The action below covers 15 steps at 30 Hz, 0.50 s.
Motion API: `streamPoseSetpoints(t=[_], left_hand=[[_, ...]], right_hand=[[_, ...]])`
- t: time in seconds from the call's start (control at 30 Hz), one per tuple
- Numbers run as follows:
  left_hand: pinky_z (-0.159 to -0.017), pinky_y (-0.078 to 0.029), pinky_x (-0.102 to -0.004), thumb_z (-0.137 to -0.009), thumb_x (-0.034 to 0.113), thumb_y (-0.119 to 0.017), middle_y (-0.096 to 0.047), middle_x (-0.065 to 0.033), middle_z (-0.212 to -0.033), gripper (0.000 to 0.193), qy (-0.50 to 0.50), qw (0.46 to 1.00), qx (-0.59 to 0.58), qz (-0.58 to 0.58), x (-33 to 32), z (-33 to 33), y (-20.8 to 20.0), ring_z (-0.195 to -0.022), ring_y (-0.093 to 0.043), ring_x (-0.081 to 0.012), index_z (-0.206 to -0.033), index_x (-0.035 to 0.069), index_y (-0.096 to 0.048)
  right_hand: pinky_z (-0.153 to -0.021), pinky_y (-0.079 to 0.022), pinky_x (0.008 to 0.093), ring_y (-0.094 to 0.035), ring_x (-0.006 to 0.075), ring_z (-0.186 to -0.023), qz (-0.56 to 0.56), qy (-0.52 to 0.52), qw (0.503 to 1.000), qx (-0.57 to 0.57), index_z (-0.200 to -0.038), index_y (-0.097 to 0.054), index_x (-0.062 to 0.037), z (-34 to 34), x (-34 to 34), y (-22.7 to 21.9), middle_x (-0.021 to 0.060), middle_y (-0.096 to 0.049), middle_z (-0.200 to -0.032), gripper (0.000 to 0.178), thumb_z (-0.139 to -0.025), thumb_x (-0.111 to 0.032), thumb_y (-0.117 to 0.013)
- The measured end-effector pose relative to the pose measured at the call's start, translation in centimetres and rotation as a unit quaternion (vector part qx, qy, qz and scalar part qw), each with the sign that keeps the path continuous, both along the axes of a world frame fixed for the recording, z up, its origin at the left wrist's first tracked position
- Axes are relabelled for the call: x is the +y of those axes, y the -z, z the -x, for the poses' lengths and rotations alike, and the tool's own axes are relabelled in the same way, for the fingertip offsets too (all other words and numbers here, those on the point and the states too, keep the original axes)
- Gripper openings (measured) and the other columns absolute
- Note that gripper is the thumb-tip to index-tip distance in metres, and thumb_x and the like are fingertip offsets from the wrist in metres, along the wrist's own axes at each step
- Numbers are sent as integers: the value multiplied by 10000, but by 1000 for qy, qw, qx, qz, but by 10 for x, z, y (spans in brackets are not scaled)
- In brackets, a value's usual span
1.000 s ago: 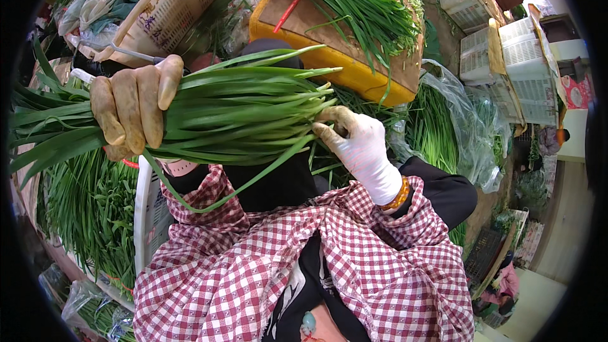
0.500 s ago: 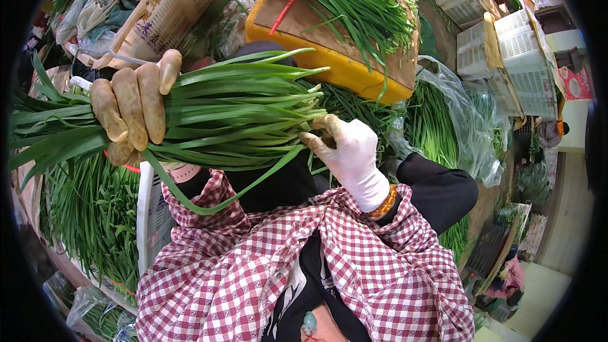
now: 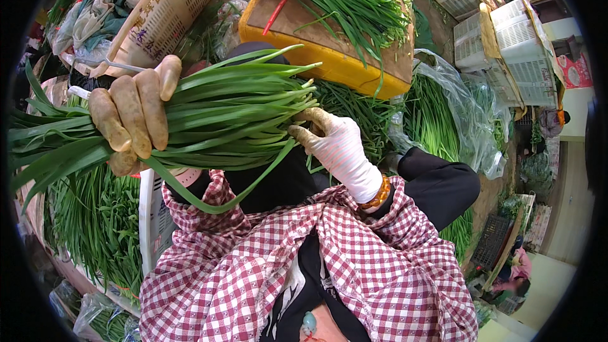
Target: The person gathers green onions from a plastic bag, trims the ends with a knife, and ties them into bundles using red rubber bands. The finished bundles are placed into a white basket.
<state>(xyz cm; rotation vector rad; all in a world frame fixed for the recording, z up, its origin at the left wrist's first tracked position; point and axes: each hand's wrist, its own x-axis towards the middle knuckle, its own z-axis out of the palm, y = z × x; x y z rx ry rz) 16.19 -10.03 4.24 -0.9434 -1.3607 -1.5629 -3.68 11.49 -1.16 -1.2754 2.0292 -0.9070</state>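
My left hand (image 3: 136, 107), in a soiled tan glove, is wrapped round a thick bundle of green garlic chives (image 3: 234, 107). The bundle lies sideways across my lap, leaf tips to the left and pale stem ends to the right. One long leaf droops below it in a loop. At the stem ends, my right hand (image 3: 332, 142) in a white glove with stained fingertips has thumb and forefinger pinched against the lower stems. Part of that pinch is hidden by the fingers.
Ahead stands a yellow crate (image 3: 247, 28) with a brown board on top, holding another chive bunch (image 3: 335, 3) and a red strip (image 3: 277, 12). Loose chives (image 3: 92, 228) fill the left side. Clear plastic (image 3: 456, 98) covers more chives at right. White crates (image 3: 487, 44) stand beyond.
My right hand has shifted slightly left and stays at the stem ends. My left hand keeps its grip on the bundle. The whole view has shifted a little.
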Motion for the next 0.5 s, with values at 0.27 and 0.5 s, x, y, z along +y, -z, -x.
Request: streamPoseSetpoints(t=[0.27,0.5], left_hand=[[-953,-314,-272,-741,103,-654,-629,93,-750,215,50,998,5,25,-2,19,-17,-637,-579,-46,-940,166,-603],[-871,-338,-288,-757,83,-660,-530,82,-697,176,-13,954,98,-283,18,12,19,-641,-492,-60,-892,144,-564]], right_hand=[[-585,-534,376,-673,288,-636,32,-59,996,67,-865,-663,-113,6,-6,-2,82,-665,-677,217,-825,-315,-730],[-544,-515,427,-640,305,-552,32,-70,906,415,-767,-585,-115,58,4,33,89,-623,-593,176,-776,-244,-705]])
